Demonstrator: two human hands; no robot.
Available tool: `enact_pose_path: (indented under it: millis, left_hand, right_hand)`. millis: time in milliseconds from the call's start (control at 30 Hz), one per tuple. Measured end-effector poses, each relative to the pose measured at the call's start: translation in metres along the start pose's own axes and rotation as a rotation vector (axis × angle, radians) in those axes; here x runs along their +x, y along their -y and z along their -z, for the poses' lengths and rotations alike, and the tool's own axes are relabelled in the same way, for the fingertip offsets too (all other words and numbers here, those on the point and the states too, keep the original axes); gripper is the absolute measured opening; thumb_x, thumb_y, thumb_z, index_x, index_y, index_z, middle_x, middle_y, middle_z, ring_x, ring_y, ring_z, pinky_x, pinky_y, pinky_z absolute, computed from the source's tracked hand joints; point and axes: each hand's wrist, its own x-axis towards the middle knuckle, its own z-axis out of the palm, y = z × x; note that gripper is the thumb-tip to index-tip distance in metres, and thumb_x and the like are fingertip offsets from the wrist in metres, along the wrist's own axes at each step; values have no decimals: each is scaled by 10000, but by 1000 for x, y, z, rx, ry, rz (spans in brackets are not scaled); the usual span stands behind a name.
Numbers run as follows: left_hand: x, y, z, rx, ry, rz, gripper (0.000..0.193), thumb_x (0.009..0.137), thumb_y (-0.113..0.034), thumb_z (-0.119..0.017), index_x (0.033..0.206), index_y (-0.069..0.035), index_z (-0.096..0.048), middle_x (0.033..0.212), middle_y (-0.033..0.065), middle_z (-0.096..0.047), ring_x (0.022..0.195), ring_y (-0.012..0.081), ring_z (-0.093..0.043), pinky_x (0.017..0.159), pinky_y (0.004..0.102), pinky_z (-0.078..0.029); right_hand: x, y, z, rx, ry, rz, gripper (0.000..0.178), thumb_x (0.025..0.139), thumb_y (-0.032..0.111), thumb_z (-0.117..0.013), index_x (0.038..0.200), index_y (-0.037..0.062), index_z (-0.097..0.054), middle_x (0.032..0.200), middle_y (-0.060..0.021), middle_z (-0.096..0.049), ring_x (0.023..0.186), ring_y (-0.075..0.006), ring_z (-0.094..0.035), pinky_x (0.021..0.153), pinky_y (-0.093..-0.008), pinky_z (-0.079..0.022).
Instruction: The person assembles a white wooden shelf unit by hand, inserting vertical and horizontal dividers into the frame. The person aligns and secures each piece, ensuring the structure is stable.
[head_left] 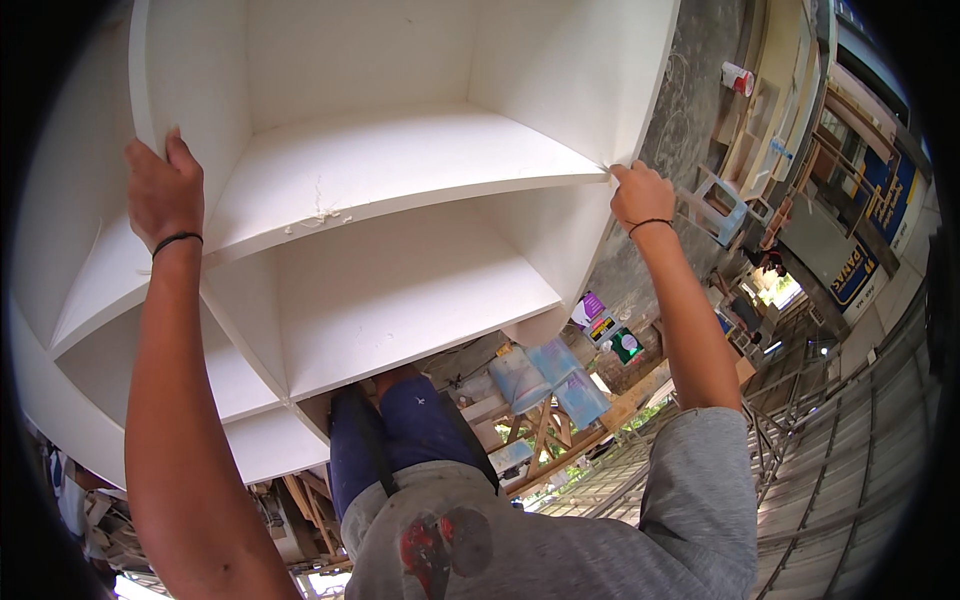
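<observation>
A large white shelf unit (pixel 400 160) with several compartments stands in front of me. My left hand (pixel 166 190) is closed round the front edge of an upright divider, with the thumb on its inner face. To the right, my right hand (pixel 642 194) has its fingers closed at the front edge of the side panel, where a shelf end meets it. Whether the fingertips also pinch something small there cannot be made out. Pale curled shavings (pixel 321 212) cling to the front edge of the middle shelf between my hands.
Beyond the right panel lie a grey floor (pixel 690 90), a red and white can (pixel 737 78) and a pale blue plastic stool (pixel 716 208). Translucent blue tubs (pixel 565 375) and coloured packages (pixel 600 320) sit lower right. Wood pieces (pixel 305 510) are heaped lower left.
</observation>
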Motion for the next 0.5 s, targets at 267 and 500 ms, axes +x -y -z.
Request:
enact_pose_path:
  millis: [267, 500]
  left_hand:
    - [0, 2, -3, -15, -65, -56, 398, 928, -409, -531, 1026, -25, -499, 895, 248, -664, 852, 441, -636, 741, 504, -505]
    - [-2, -2, 3, -13, -16, 1, 414, 928, -416, -528, 1055, -23, -501, 902, 247, -667, 854, 446, -636, 745, 505, -506]
  right_hand:
    - [18, -32, -7, 958, 450, -110, 360, 817, 90, -519, 1132, 162, -678, 1135, -141, -636, 930, -325, -638, 832, -435, -467]
    - [4, 2, 19, 6, 142, -17, 343, 820, 110, -544, 1124, 187, -685, 1112, -113, -645, 984, -295, -621, 930, -490, -376]
